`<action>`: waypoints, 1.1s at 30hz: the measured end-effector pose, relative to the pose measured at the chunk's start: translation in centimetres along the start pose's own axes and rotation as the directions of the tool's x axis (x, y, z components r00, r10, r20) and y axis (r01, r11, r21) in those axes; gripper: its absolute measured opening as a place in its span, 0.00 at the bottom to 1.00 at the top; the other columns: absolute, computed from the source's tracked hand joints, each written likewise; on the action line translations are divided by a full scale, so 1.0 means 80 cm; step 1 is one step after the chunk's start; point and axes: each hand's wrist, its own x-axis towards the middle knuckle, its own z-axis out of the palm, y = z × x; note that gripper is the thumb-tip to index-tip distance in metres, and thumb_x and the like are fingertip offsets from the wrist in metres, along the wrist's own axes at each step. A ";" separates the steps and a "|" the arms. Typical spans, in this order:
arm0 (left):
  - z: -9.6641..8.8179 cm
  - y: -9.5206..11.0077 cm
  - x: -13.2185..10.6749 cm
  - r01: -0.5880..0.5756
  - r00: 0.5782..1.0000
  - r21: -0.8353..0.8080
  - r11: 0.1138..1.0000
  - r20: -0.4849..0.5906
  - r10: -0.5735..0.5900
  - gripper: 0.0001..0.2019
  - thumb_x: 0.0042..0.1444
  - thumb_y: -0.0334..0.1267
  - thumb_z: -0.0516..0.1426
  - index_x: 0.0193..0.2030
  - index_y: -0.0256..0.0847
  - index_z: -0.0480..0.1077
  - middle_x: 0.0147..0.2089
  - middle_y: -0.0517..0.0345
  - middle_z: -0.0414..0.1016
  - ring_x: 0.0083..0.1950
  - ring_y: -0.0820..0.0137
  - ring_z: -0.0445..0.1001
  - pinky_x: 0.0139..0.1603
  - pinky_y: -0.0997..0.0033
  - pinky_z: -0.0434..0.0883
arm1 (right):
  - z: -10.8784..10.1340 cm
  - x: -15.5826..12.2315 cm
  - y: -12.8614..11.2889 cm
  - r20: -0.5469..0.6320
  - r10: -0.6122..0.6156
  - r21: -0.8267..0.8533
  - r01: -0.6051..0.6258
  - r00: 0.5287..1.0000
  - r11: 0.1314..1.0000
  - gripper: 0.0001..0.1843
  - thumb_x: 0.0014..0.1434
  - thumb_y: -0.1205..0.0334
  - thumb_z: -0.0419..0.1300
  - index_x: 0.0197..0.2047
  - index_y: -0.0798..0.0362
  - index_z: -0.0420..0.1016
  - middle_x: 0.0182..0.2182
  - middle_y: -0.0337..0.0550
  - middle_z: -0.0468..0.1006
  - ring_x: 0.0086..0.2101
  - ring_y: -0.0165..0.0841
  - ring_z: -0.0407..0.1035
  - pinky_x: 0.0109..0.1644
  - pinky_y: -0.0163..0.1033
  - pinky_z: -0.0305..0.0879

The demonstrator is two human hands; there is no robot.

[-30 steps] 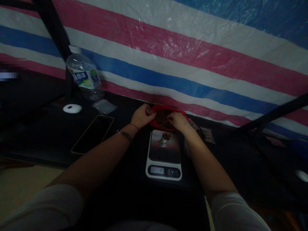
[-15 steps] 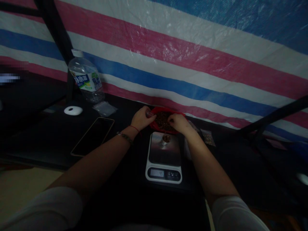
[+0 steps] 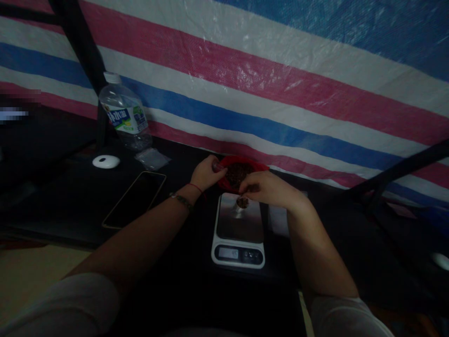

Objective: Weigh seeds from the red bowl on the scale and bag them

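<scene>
Your left hand (image 3: 206, 172) gripped the red bowl's (image 3: 257, 165) rim; your right hand (image 3: 268, 188) hovered pinched over the small cup (image 3: 242, 203) on the scale (image 3: 239, 229); contents unclear.

A big plastic sheet (image 3: 266, 79) with red, white and blue stripes hangs behind the dark bench (image 3: 70, 196). Black bars (image 3: 79, 42) lean against it. The light is dim, and a pale floor (image 3: 31, 271) shows at the bottom left.

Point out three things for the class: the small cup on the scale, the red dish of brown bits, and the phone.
small cup (image 3: 242, 203), head view, on its filled top.
red dish (image 3: 258, 166), head view, on its right rim.
phone (image 3: 135, 199), head view, on the middle of its dark screen.
</scene>
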 end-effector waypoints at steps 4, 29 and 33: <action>0.000 -0.001 0.000 -0.004 1.000 -0.010 1.000 -0.005 0.004 0.16 0.49 0.49 0.59 0.38 0.41 0.66 0.34 0.57 0.73 0.34 0.67 0.72 0.35 0.68 0.68 | 0.007 -0.002 -0.008 0.078 -0.045 -0.038 0.048 0.996 0.998 0.11 0.50 0.71 0.59 0.34 0.51 0.81 0.33 0.39 0.80 0.34 0.30 0.72 0.40 0.33 0.64; 0.001 -0.003 0.000 -0.019 1.000 -0.020 1.000 -0.011 0.019 0.15 0.49 0.48 0.59 0.38 0.41 0.66 0.33 0.58 0.72 0.34 0.68 0.71 0.35 0.69 0.67 | 0.013 0.005 -0.006 0.013 0.052 -0.020 -0.052 0.999 0.998 0.09 0.49 0.69 0.62 0.35 0.53 0.79 0.28 0.37 0.78 0.28 0.28 0.69 0.30 0.31 0.58; 0.000 -0.002 0.000 -0.021 1.000 -0.019 1.000 -0.006 0.021 0.15 0.49 0.48 0.59 0.38 0.40 0.66 0.34 0.57 0.72 0.34 0.68 0.71 0.35 0.69 0.67 | 0.013 0.006 -0.002 -0.008 0.089 0.051 -0.088 0.996 0.995 0.09 0.48 0.70 0.62 0.35 0.53 0.77 0.28 0.38 0.78 0.28 0.28 0.70 0.30 0.31 0.59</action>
